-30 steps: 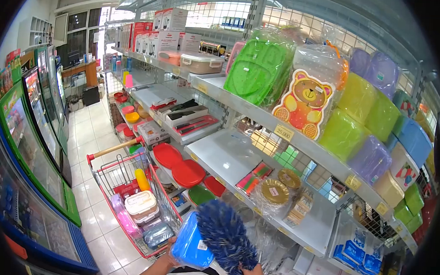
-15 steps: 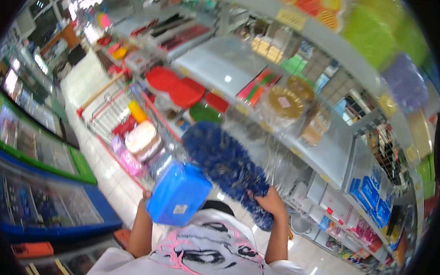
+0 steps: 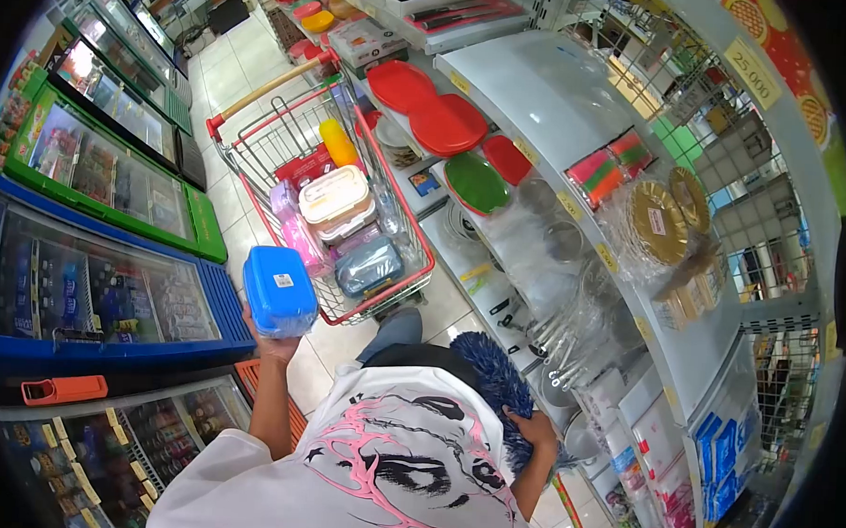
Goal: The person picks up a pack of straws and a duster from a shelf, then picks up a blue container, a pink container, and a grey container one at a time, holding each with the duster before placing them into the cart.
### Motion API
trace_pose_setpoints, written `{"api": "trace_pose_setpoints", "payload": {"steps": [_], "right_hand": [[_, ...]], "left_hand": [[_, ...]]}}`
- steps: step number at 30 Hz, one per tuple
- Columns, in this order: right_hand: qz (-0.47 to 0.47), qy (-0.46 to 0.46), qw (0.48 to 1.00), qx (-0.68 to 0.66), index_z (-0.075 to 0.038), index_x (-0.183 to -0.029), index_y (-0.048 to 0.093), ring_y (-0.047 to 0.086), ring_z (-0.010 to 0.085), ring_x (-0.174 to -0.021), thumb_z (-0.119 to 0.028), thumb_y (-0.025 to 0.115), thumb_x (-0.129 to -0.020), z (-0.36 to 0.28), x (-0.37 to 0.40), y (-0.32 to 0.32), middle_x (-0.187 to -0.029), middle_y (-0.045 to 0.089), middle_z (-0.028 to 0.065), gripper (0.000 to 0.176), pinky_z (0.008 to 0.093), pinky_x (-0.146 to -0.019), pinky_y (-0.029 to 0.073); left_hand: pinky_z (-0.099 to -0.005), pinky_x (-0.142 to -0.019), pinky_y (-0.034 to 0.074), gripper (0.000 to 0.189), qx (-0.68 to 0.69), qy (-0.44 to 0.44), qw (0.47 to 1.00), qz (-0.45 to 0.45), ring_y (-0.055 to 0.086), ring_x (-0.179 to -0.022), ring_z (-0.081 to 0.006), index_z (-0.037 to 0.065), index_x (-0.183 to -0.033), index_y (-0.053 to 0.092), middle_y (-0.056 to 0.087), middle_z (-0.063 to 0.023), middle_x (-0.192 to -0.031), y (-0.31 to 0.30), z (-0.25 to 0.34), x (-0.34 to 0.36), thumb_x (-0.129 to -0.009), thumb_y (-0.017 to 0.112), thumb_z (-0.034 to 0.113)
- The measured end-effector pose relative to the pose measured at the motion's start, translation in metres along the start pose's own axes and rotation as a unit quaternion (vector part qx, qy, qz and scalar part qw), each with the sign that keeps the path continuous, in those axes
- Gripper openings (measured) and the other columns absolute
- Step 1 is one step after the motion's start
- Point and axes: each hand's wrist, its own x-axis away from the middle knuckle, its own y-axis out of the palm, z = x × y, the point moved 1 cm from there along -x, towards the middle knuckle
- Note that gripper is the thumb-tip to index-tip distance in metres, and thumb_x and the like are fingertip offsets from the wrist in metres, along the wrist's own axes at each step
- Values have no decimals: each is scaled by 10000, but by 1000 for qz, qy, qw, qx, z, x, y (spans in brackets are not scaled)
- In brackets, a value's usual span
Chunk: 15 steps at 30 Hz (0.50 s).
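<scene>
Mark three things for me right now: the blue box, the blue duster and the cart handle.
Blue box [image 3: 278,301], head view: on its broad face, just below the white label.
Blue duster [image 3: 498,370], head view: on its fluffy fibres.
Cart handle [image 3: 271,90], head view: midway along its wooden bar.

The camera sits on the person's head and looks forward and steeply down. The shirt [image 3: 415,452] is very near, at the bottom; the cart [image 3: 272,89] stands farther, left of centre. Fridges [image 3: 111,269] line the left side, shelves [image 3: 506,88] the right. The wide lens bends straight edges, and its corners are dark.
</scene>
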Motion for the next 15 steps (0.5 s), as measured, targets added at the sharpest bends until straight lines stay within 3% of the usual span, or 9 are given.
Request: {"api": "trace_pose_setpoints", "payload": {"steps": [2,5,7,9,11,15], "right_hand": [[-23,13,1000,-16,-51,-980,705,671,252,-876,-494,732,-714,-15,-2,0,-910,701,151,517,346,-795,487],[26,-44,998,-41,-38,-963,704,670,234,-848,-496,728,-718,-41,-17,1,-897,700,150,520,342,-784,488],[-13,-57,995,-84,-15,-1002,681,665,233,-856,-492,726,-726,-78,-22,-4,-922,691,175,552,342,-785,487],[39,-128,988,-77,4,-999,669,664,241,-849,-435,724,-734,-131,-48,-1,-920,687,187,515,349,-787,487],[60,-278,951,-123,17,-986,661,663,251,-864,-370,703,-738,-166,-73,7,-915,684,193,461,365,-792,488],[30,-309,947,-86,23,-963,658,664,267,-877,-324,685,-728,-257,-90,-6,-911,681,199,420,381,-793,489]], "left_hand": [[-519,-1011,374,804,-15,24,998,52,473,-1191,-308,213,-1358,426,462,-55,-1357,3,-5,-8,-733,470,717],[-587,-954,401,853,20,27,999,6,477,-1181,-353,202,-1361,415,463,-93,-1352,-2,-8,-35,-714,493,752],[-545,-975,395,821,6,26,1000,-4,481,-1180,-325,205,-1359,423,473,-73,-1347,-7,-5,-61,-737,467,738],[-504,-995,390,789,0,25,1000,-16,485,-1179,-297,208,-1356,431,482,-53,-1342,-8,3,-97,-760,442,725],[-499,-997,390,779,-24,-24,999,-22,492,-1172,-291,199,-1346,447,503,-52,-1321,-9,7,-122,-773,426,726],[-506,-1008,383,789,-25,-87,996,11,496,-1176,-301,185,-1327,477,516,-58,-1317,-12,8,-156,-759,436,731]]}}
